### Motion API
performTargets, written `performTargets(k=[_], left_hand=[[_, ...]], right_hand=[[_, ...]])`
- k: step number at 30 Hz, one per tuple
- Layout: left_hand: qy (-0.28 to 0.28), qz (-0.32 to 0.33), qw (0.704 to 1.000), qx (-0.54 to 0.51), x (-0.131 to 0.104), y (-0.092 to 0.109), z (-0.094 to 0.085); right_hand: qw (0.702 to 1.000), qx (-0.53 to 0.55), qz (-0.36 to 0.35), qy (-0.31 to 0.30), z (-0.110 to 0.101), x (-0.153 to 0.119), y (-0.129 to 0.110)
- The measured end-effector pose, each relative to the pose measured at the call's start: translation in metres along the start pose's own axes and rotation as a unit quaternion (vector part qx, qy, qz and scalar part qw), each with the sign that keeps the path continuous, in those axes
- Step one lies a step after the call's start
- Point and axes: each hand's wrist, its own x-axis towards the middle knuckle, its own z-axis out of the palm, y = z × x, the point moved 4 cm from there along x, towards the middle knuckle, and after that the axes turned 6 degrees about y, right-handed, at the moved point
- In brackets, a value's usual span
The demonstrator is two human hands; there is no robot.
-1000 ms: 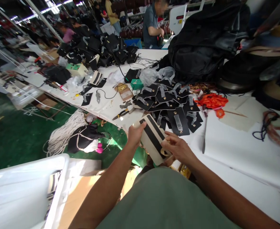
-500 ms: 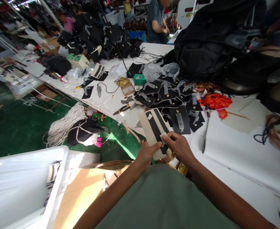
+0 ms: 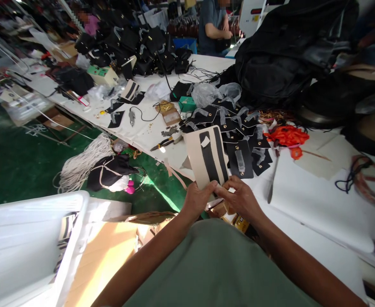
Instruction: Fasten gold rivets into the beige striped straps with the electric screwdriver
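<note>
A beige panel with black stripes (image 3: 195, 153) is held up in front of me, tilted, with a small white patch (image 3: 205, 142) on one stripe. My left hand (image 3: 197, 199) grips its lower left edge, thumb on the striped face. At the lower right, my right hand (image 3: 243, 198) pinches the same panel, its fingertips close to my left thumb. The fingers behind the panel are hidden. Just beyond it lies a pile of black flat pieces (image 3: 239, 158) with clear plastic-wrapped straps and small gold fittings.
Pliers (image 3: 162, 143), a box of gold fittings (image 3: 171, 115) and a corded tool (image 3: 131, 117) lie on the white table (image 3: 149, 133). Orange material (image 3: 286, 136) sits to the right. A white bin (image 3: 34, 204) stands at lower left. A person (image 3: 211, 30) works across the table.
The panel has come up and tipped more upright, showing more of its striped face. My right fingers have shifted onto its lower edge; the pale bit they pinched earlier is out of sight.
</note>
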Motion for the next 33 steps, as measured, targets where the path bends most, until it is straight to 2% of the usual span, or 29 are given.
performTargets(k=[4,8,14,18,21,26,33], left_hand=[[-0.005,0.013,1.000,0.008,-0.001,0.001,0.002],[0.036,0.004,0.999,0.033,0.001,-0.003,-0.002],[0.067,0.005,0.998,0.019,0.004,0.001,-0.008],[0.044,0.004,0.999,0.008,0.002,0.005,-0.012],[0.039,-0.008,0.999,-0.010,0.000,-0.001,-0.016],[0.087,0.005,0.996,-0.010,-0.001,-0.012,-0.022],[0.152,0.054,0.983,0.091,-0.002,-0.021,-0.022]], right_hand=[[0.999,-0.028,-0.012,0.021,0.000,-0.003,-0.003],[0.998,-0.056,-0.030,0.028,0.001,-0.004,-0.006],[0.999,-0.010,-0.045,-0.029,0.003,0.000,-0.009],[0.998,-0.031,-0.052,-0.027,0.004,0.001,-0.011],[0.997,-0.036,-0.064,-0.031,0.008,0.000,-0.012],[0.995,-0.044,-0.066,-0.057,0.016,-0.004,-0.013],[0.997,0.014,-0.003,-0.079,0.031,-0.006,-0.005]])
